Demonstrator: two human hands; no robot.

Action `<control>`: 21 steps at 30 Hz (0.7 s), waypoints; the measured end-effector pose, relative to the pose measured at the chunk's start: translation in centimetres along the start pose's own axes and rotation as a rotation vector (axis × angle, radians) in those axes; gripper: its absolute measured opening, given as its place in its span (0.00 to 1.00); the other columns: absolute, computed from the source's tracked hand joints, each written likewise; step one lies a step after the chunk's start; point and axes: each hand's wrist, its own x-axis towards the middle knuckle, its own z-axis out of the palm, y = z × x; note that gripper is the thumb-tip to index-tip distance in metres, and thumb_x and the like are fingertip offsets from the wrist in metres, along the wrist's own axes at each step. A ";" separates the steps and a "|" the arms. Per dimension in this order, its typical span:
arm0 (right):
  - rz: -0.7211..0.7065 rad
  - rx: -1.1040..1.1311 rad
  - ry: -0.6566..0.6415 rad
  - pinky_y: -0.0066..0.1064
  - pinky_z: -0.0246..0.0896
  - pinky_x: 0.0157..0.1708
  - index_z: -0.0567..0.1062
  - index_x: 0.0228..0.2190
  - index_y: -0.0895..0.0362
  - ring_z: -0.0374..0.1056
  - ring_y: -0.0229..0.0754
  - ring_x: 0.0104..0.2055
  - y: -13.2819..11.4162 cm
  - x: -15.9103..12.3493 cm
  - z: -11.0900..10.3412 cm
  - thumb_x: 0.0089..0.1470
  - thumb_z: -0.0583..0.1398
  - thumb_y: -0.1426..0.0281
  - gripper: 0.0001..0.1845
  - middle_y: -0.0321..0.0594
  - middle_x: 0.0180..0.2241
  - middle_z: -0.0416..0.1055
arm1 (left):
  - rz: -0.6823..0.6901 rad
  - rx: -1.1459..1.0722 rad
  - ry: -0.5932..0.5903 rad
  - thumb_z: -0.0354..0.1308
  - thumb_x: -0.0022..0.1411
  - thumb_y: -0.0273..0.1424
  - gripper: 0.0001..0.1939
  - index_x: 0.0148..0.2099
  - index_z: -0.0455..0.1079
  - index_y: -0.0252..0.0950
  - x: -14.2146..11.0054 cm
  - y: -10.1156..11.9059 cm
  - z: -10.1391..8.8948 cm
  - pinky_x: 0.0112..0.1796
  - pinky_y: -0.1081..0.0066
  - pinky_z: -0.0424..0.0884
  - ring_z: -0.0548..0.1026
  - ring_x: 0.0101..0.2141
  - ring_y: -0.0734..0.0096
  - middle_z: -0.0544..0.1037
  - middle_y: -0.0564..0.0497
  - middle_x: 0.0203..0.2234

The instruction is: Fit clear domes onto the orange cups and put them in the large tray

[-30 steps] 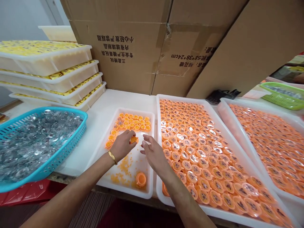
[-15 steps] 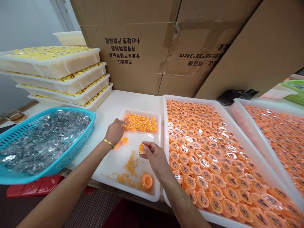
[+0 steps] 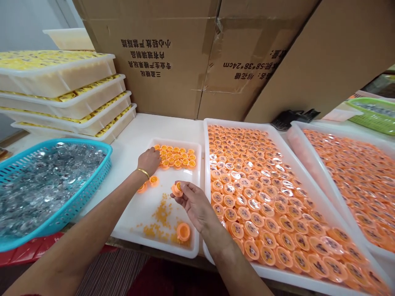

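Observation:
My right hand (image 3: 194, 203) pinches a small orange cup (image 3: 177, 189) between thumb and fingers, above the white tray (image 3: 135, 228). The cup is tilted, and something yellow shows at its mouth. My left hand (image 3: 149, 160), a gold bangle at its wrist, is at the tray's far left with fingers curled by the rows of filled orange cups (image 3: 177, 157). What its fingertips hold, if anything, is hidden. Nearer me, a filled cup (image 3: 153, 180) stands apart beside another that my left forearm partly covers. Loose yellow bits (image 3: 162, 211) are scattered near an orange cup (image 3: 183, 232) at the near right corner.
A large white tray (image 3: 207, 193) packed with lidded orange cups stands right, with another tray (image 3: 296, 142) beyond. Left is a blue basket (image 3: 106, 164) of clear plastic pieces. Stacked trays (image 3: 114, 105) of yellow packs stand behind it. Cardboard boxes (image 3: 173, 94) wall the back.
The view has shifted slightly to the right. My right hand has tilted its cup and turned it. My left hand is still by the cup rows, its fingers more curled.

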 end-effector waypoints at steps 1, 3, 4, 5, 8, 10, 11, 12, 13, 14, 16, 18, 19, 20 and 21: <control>-0.004 -0.020 0.000 0.30 0.68 0.34 0.74 0.33 0.58 0.72 0.37 0.30 0.0 -0.1 0.0 0.40 0.68 0.60 0.20 0.35 0.29 0.72 | -0.008 -0.011 0.004 0.46 0.61 0.29 0.13 0.40 0.72 0.34 0.0 0.0 0.0 0.40 0.63 0.67 0.71 0.45 0.55 0.72 0.39 0.41; -0.035 -0.080 0.007 0.30 0.67 0.33 0.74 0.34 0.58 0.71 0.37 0.29 0.0 -0.1 0.1 0.42 0.67 0.60 0.19 0.35 0.29 0.71 | -0.028 -0.044 0.012 0.47 0.60 0.29 0.12 0.39 0.72 0.34 0.0 -0.1 0.1 0.39 0.63 0.67 0.71 0.45 0.54 0.72 0.39 0.41; -0.061 -0.114 0.011 0.30 0.67 0.34 0.74 0.35 0.57 0.71 0.37 0.30 0.0 -0.1 0.1 0.43 0.66 0.59 0.19 0.35 0.29 0.71 | -0.041 -0.067 0.015 0.47 0.60 0.28 0.12 0.38 0.72 0.34 0.0 -0.1 0.1 0.39 0.62 0.67 0.71 0.45 0.54 0.73 0.39 0.40; -0.085 -0.148 0.015 0.31 0.67 0.35 0.74 0.35 0.57 0.71 0.37 0.31 0.1 -0.1 0.1 0.43 0.66 0.59 0.19 0.35 0.29 0.70 | -0.056 -0.094 0.021 0.47 0.60 0.27 0.12 0.37 0.72 0.34 0.0 -0.1 0.1 0.39 0.62 0.66 0.72 0.44 0.54 0.73 0.39 0.39; -0.134 -0.231 0.036 0.35 0.68 0.40 0.75 0.35 0.57 0.68 0.37 0.32 0.4 0.4 0.1 0.40 0.67 0.59 0.20 0.34 0.27 0.70 | -0.111 -0.204 0.051 0.49 0.58 0.26 0.09 0.33 0.71 0.35 0.2 -0.3 -0.5 0.39 0.63 0.66 0.73 0.43 0.55 0.73 0.41 0.38; -0.163 -0.280 0.052 0.37 0.67 0.41 0.75 0.34 0.56 0.68 0.37 0.32 0.6 0.6 0.0 0.41 0.66 0.59 0.19 0.34 0.27 0.70 | -0.149 -0.306 0.074 0.51 0.57 0.28 0.07 0.30 0.69 0.35 0.0 -0.5 -1.3 0.38 0.64 0.66 0.73 0.41 0.56 0.74 0.42 0.37; -0.185 -0.312 0.060 0.37 0.67 0.42 0.75 0.34 0.56 0.67 0.38 0.32 0.6 0.6 -0.1 0.42 0.65 0.59 0.18 0.34 0.27 0.70 | -0.168 -0.368 0.081 0.51 0.57 0.29 0.07 0.30 0.69 0.35 -0.3 -0.6 -1.7 0.37 0.64 0.66 0.74 0.40 0.56 0.75 0.42 0.36; -0.208 -0.355 0.069 0.37 0.66 0.42 0.75 0.35 0.56 0.67 0.38 0.32 0.6 0.6 -0.1 0.44 0.63 0.59 0.16 0.34 0.27 0.70 | -0.186 -0.439 0.079 0.51 0.56 0.31 0.07 0.29 0.68 0.35 -0.8 -0.6 -2.2 0.35 0.65 0.66 0.74 0.38 0.58 0.75 0.43 0.34; -0.231 -0.409 0.079 0.37 0.66 0.41 0.75 0.35 0.56 0.67 0.39 0.32 0.6 0.6 -0.2 0.46 0.62 0.60 0.15 0.34 0.28 0.70 | -0.201 -0.520 0.065 0.51 0.56 0.32 0.07 0.30 0.67 0.35 -1.5 -0.6 -2.5 0.33 0.66 0.66 0.75 0.35 0.60 0.76 0.43 0.32; -0.248 -0.467 0.088 0.36 0.66 0.40 0.76 0.36 0.55 0.67 0.39 0.32 0.6 0.5 -0.3 0.46 0.62 0.61 0.15 0.34 0.27 0.70 | -0.209 -0.610 0.038 0.50 0.57 0.33 0.08 0.30 0.66 0.35 -2.4 -0.4 -2.8 0.30 0.67 0.66 0.75 0.32 0.62 0.76 0.44 0.30; -0.270 -0.563 0.093 0.34 0.64 0.36 0.75 0.36 0.54 0.65 0.39 0.30 0.6 0.4 -0.5 0.45 0.62 0.63 0.14 0.33 0.26 0.69 | -0.205 -0.802 -0.052 0.50 0.57 0.36 0.10 0.31 0.66 0.35 -4.7 0.1 -3.0 0.26 0.71 0.66 0.74 0.26 0.68 0.77 0.46 0.28; -0.281 -0.599 0.097 0.33 0.63 0.34 0.74 0.36 0.55 0.63 0.38 0.28 0.6 0.4 -0.6 0.42 0.64 0.63 0.16 0.33 0.25 0.68 | -0.193 -0.972 -0.158 0.52 0.55 0.39 0.12 0.30 0.66 0.34 -7.1 0.8 -2.7 0.22 0.73 0.65 0.74 0.23 0.72 0.78 0.46 0.28; -0.278 -0.596 0.102 0.33 0.63 0.33 0.74 0.36 0.55 0.63 0.38 0.28 0.7 0.5 -0.6 0.41 0.65 0.63 0.18 0.33 0.26 0.69 | -0.199 -1.040 -0.199 0.54 0.53 0.40 0.13 0.29 0.66 0.34 -8.2 1.2 -2.5 0.21 0.74 0.64 0.74 0.23 0.72 0.78 0.46 0.28; -0.271 -0.582 0.108 0.33 0.64 0.33 0.74 0.36 0.55 0.64 0.38 0.29 0.8 0.5 -0.6 0.40 0.66 0.62 0.19 0.34 0.26 0.69 | -0.214 -1.096 -0.230 0.55 0.52 0.40 0.14 0.29 0.66 0.33 -9.2 1.5 -2.2 0.20 0.75 0.63 0.73 0.22 0.73 0.78 0.46 0.27; -0.263 -0.554 0.110 0.34 0.65 0.34 0.74 0.36 0.56 0.65 0.39 0.30 0.8 0.5 -0.6 0.41 0.66 0.60 0.19 0.35 0.27 0.70 | -0.235 -1.142 -0.251 0.56 0.52 0.41 0.14 0.28 0.65 0.33 -10.0 1.7 -1.8 0.19 0.75 0.63 0.73 0.22 0.73 0.77 0.46 0.27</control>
